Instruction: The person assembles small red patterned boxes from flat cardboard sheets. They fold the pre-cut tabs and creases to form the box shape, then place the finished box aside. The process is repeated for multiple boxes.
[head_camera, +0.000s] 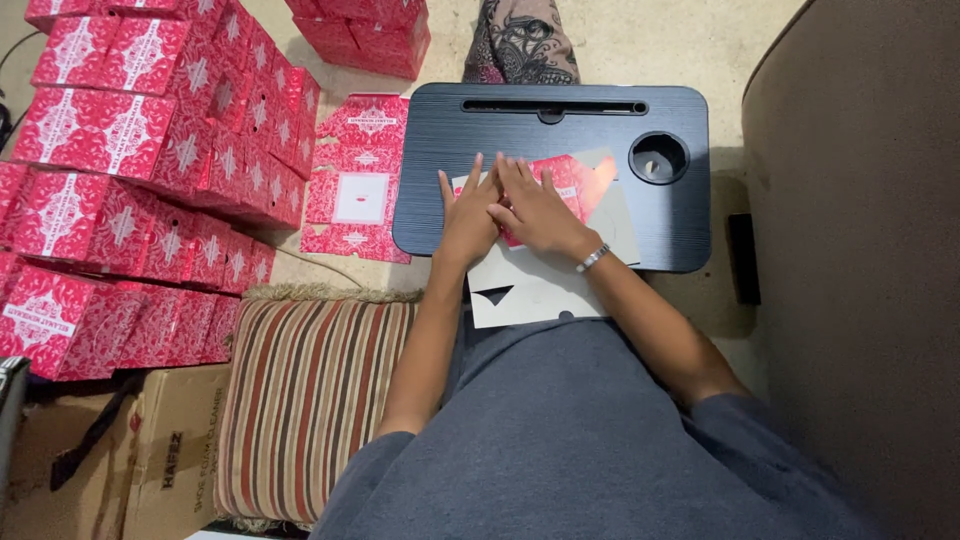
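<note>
Both hands, left hand (468, 212) and right hand (538, 208), press flat with open grip on an unfolded red box blank (568, 188) mid-frame on the black lap counter (440, 140); folded red boxes (150, 190) stacked upper left, one flat blank (358, 185) waiting.

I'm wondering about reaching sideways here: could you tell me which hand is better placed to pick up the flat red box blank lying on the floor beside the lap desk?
Probably the left hand: the flat red box blank lies just off the black lap desk's left edge, while the right hand would cross over.

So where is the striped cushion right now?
In the head view, the striped cushion lies lower left, beside the person's left arm, between the cardboard box and the grey shirt.
</note>
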